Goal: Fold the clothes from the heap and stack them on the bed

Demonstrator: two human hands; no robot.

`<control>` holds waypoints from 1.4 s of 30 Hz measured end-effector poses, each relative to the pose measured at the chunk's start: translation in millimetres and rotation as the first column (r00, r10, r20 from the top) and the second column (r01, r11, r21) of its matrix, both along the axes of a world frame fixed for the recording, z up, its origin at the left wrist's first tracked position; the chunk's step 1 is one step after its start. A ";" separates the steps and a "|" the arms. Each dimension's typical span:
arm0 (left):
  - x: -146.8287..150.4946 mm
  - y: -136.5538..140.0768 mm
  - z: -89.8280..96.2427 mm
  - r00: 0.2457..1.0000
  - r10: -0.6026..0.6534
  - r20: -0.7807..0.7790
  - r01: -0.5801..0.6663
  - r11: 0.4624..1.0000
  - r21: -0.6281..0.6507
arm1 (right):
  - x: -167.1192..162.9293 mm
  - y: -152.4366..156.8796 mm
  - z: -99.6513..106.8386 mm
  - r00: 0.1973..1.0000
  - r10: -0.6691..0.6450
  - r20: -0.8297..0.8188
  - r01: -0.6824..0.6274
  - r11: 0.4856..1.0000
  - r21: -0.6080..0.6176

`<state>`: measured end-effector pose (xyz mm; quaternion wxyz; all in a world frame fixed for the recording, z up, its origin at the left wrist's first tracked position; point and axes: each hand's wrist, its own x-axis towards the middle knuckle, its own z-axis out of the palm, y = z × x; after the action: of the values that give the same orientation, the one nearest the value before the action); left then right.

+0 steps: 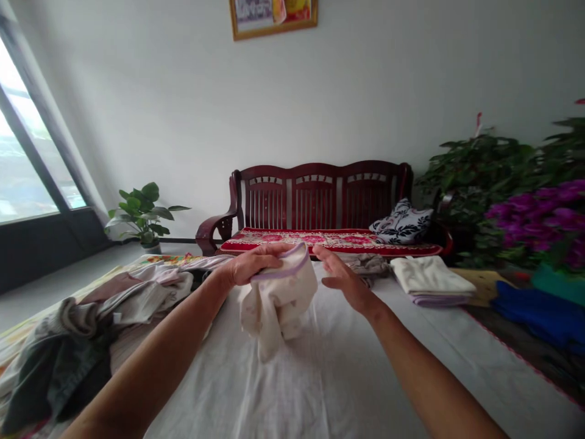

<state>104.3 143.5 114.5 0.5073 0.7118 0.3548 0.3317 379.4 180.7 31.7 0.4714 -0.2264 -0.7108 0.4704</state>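
Observation:
A small cream garment (286, 299) with purple edging and faint spots hangs crumpled above the white cloth on the table. My left hand (258, 262) grips it by the purple-trimmed opening, thumb outside and some fingers hidden behind the fabric. Just right of the garment, my right hand (340, 275) is held with its fingers apart and nothing in it. A narrow gap shows between those fingertips and the purple edge. Which part of the garment forms the opening, I cannot tell.
Mixed clothes (132, 299) lie heaped on the left. A folded cream and lilac stack (429, 277) sits at the right, near a blue cloth (539, 317) and purple flowers (543, 213). Behind the white cloth (283, 402) stands a dark red wooden bench (315, 201).

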 end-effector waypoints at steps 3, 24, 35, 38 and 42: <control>8.4 2.9 -19.8 0.991 -0.121 -0.061 0.111 0.982 -0.150 | -6.0 -8.5 -9.2 0.974 0.198 0.108 -0.188 0.978 -0.096; -38.5 12.5 -82.0 0.749 0.661 -0.051 -0.601 0.710 0.368 | 34.7 -9.1 91.5 0.763 -0.623 -0.174 0.645 0.714 0.273; -79.2 -31.2 32.4 0.869 0.485 0.102 -0.495 0.857 0.141 | 82.5 -37.1 104.3 0.785 -0.619 -0.019 0.614 0.773 0.157; -89.7 -40.7 46.6 0.860 0.483 0.165 -0.501 0.860 0.097 | 79.0 -44.6 112.2 0.833 -0.550 -0.069 0.552 0.834 0.013; -95.6 -21.7 40.3 0.816 0.578 -0.012 -0.571 0.810 0.134 | 70.6 -17.5 98.6 0.855 -0.514 0.067 0.509 0.857 0.083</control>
<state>8.7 121.8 154.8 0.3288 0.6098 0.5451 0.4721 450.0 163.2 130.2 0.5548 -0.4126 -0.6592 0.2957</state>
